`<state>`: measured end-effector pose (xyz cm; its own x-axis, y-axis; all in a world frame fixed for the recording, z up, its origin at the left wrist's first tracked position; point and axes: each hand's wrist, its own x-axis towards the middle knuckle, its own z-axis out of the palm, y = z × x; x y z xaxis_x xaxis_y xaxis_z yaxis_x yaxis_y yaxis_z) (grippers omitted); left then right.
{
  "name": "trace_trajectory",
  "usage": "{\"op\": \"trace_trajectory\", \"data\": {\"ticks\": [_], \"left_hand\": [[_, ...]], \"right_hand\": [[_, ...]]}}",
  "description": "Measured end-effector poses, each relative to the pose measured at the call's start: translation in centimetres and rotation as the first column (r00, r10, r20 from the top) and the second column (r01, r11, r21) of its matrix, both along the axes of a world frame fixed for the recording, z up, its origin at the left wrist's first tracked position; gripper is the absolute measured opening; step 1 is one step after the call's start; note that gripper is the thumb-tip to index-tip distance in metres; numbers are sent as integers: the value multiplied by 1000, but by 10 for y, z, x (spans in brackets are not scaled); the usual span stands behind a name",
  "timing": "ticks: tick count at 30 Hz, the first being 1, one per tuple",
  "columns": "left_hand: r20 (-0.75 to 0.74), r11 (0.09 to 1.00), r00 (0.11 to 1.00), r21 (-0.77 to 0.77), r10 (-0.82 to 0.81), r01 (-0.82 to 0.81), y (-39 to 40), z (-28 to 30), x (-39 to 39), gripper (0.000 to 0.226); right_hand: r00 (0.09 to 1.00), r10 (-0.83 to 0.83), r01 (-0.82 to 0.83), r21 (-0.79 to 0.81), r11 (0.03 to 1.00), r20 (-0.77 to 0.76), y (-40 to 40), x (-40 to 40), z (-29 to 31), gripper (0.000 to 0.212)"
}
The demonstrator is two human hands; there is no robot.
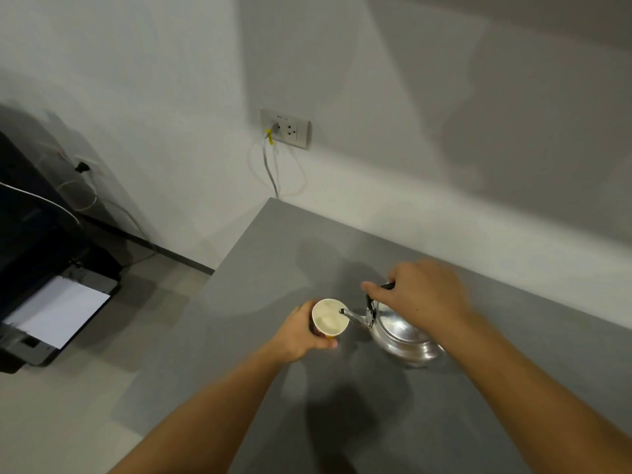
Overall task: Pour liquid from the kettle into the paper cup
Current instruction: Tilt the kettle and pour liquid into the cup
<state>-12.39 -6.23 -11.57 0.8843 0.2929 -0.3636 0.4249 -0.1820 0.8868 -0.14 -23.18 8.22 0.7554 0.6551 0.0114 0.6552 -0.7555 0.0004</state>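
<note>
A paper cup (329,319) with a white inside and a red and yellow outside stands on the grey table (280,254). My left hand (301,333) is wrapped around its side. A shiny metal kettle (402,331) sits just right of the cup, tilted toward it, with the tip of its thin spout over the cup's rim. My right hand (420,295) grips the kettle's black handle from above. I cannot tell whether liquid is flowing from the spout.
The table's left edge runs diagonally close to the cup, with floor beyond it. A black printer (44,268) with white paper stands on the floor at the left. A wall socket (285,129) with a plugged cable is behind the table's far corner.
</note>
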Motion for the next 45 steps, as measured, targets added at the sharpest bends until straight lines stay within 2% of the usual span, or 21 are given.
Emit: {"op": "trace_trajectory", "data": {"ticks": [4, 9, 45], "left_hand": [[41, 999, 999, -42, 15, -14, -6, -2, 2, 80], [44, 999, 999, -37, 20, -18, -8, 1, 1, 71], [38, 998, 999, 50, -31, 29, -8, 2, -1, 68]], "right_hand": [[1000, -1, 1, -33, 999, -13, 5, -3, 2, 66], [1000, 7, -6, -87, 996, 11, 12, -4, 4, 63], [999, 37, -31, -156, 987, 37, 28, -12, 12, 57]]}}
